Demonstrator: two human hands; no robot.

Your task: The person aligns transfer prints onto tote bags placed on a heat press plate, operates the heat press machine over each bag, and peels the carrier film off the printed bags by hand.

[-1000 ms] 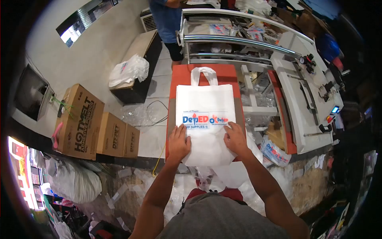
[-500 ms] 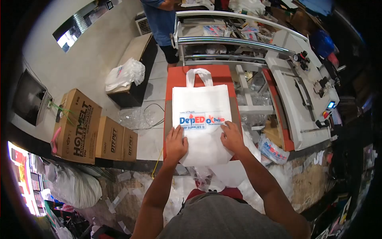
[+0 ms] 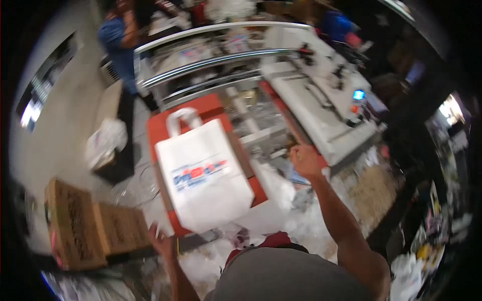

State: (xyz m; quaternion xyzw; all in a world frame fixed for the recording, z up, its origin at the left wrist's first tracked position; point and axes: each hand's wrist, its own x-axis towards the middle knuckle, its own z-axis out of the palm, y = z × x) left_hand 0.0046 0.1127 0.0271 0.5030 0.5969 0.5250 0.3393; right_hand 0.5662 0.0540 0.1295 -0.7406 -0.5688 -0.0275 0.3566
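A white bag (image 3: 206, 175) with looped handles and a blurred blue and red print lies flat on the red press bed (image 3: 158, 131). My left hand (image 3: 163, 242) is off the bag, beside the bed's near left corner; motion blurs its fingers. To the right of the bag, my right hand (image 3: 305, 160) is over the near end of the white press machine's red-edged plate, its fingers curled. Whether it holds anything there is hidden. The white press head (image 3: 321, 108) stands to the right of the bed.
Brown boxes (image 3: 75, 226) stand at the left. White bags (image 3: 107, 142) are piled on a dark bench. A person in a blue shirt (image 3: 113, 37) is at the back left. Metal rails (image 3: 216, 62) cross behind the bed. Clear plastic lies around the floor.
Both my hands have left the bag, the left one to the lower left and the right one to the right. The view has turned right, and the bag now appears tilted and further left.
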